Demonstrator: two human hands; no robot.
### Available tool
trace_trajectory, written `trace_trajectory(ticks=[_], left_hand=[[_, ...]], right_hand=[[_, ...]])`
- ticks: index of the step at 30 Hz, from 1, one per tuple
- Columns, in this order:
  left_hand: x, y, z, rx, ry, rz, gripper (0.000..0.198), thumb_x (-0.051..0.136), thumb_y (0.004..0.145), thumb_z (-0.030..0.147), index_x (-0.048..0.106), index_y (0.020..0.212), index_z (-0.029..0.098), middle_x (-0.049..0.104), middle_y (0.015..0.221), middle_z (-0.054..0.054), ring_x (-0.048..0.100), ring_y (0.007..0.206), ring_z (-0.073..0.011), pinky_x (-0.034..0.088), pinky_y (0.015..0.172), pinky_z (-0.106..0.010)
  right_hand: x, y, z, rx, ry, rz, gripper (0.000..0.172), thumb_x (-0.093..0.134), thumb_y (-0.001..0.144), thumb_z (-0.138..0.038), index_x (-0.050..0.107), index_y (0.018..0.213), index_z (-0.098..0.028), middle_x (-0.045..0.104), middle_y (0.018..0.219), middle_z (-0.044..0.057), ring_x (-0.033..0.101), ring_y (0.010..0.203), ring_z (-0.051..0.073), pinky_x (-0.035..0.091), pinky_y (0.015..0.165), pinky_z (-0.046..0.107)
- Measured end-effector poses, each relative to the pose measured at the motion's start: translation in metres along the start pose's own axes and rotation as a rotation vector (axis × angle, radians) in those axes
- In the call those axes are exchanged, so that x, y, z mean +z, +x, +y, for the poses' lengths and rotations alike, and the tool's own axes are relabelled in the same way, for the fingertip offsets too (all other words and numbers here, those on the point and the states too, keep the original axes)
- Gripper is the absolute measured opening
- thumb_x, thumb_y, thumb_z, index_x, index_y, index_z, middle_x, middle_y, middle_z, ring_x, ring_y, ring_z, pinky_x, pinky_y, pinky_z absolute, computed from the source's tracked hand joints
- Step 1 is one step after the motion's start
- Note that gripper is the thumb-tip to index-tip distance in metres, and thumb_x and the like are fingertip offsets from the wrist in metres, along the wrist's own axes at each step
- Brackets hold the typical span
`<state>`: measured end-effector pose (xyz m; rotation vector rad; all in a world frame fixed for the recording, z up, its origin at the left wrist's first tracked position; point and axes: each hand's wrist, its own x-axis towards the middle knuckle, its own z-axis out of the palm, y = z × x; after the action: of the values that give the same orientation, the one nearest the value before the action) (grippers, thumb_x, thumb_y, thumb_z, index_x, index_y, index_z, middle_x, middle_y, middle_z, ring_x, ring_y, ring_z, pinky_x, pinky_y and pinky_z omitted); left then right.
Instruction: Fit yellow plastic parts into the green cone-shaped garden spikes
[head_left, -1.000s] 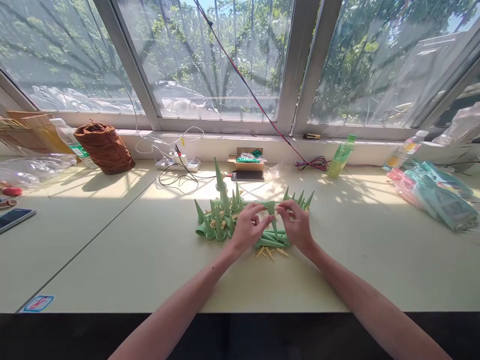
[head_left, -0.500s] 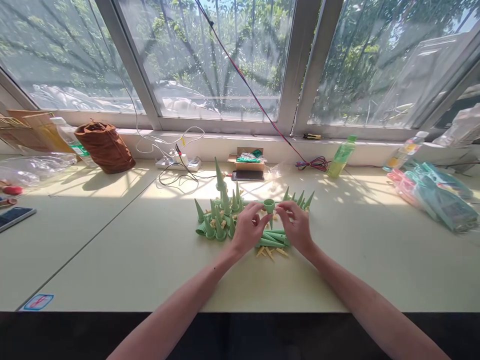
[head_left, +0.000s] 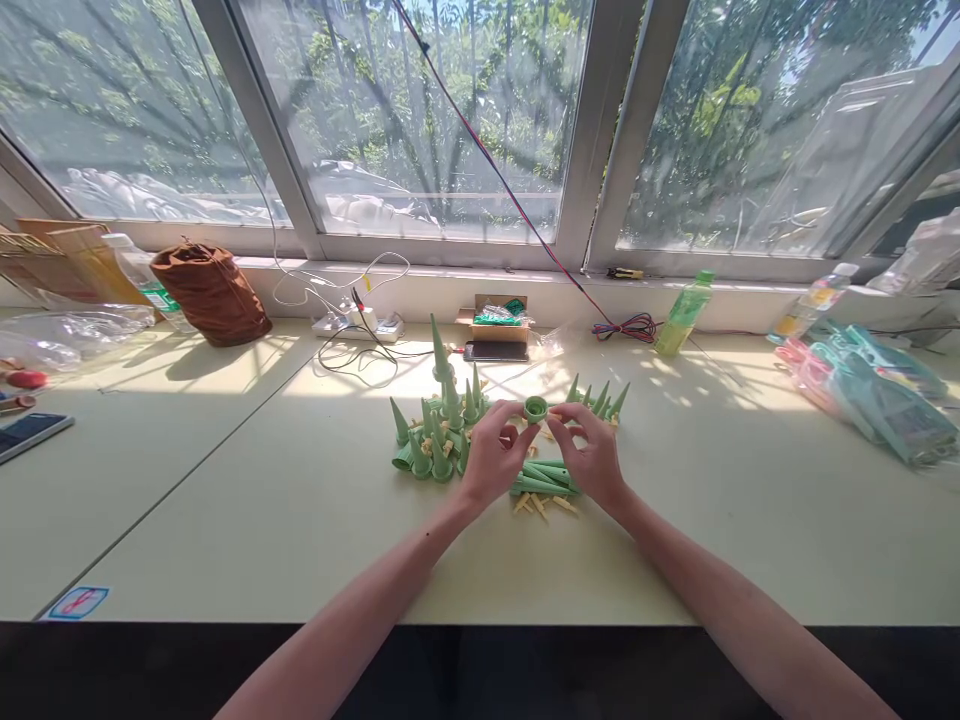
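My left hand (head_left: 499, 455) grips a hollow green plastic spike (head_left: 535, 409) near its rim, with the round open end facing me. At its right side my right hand (head_left: 592, 450) is closed in a pinch on a small cream plastic piece (head_left: 554, 416), mostly hidden by the fingers. Below the hands lie several green spikes (head_left: 551, 478) in a pile, with loose cream pieces (head_left: 540, 505) in front of them. More green spikes stand on their wide ends to the left (head_left: 420, 460) and behind my right hand on the right.
Behind the work are a phone (head_left: 496, 351) and a small cardboard box (head_left: 491, 325). A power strip (head_left: 358, 325) with cables, a brown bag (head_left: 211, 295) and a green bottle (head_left: 683, 314) line the window side. Plastic packets (head_left: 877, 390) lie at the right.
The held spike has tilted so its open end turns toward me and its tip no longer shows. Both hands stay in nearly the same place.
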<state>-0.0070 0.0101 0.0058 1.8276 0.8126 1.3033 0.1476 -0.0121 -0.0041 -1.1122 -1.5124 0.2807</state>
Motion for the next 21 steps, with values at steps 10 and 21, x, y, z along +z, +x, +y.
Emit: trace_trajectory(ticks=[10, 21], left_hand=[[0.0008, 0.0004, 0.0043, -0.104, -0.072, -0.027, 0.034, 0.055, 0.090, 0.049, 0.061, 0.095, 0.016, 0.062, 0.082, -0.003, 0.047, 0.046, -0.0044, 0.036, 0.042, -0.017], [-0.0026, 0.0012, 0.0096, -0.407, -0.350, -0.092, 0.063, 0.039, 0.088, 0.071, 0.060, 0.074, 0.014, 0.046, 0.045, 0.002, 0.042, 0.038, -0.0092, 0.028, 0.035, -0.020]], right_hand=[[-0.0013, -0.0001, 0.0066, 0.009, 0.003, 0.214, 0.014, 0.054, 0.094, -0.034, 0.063, 0.094, -0.023, 0.067, 0.086, 0.003, 0.064, 0.070, 0.015, 0.056, 0.061, 0.028], [-0.0023, 0.0015, 0.0045, -0.158, 0.042, -0.007, 0.014, 0.054, 0.094, -0.026, 0.068, 0.095, -0.025, 0.068, 0.100, 0.005, 0.065, 0.087, 0.017, 0.056, 0.062, 0.027]])
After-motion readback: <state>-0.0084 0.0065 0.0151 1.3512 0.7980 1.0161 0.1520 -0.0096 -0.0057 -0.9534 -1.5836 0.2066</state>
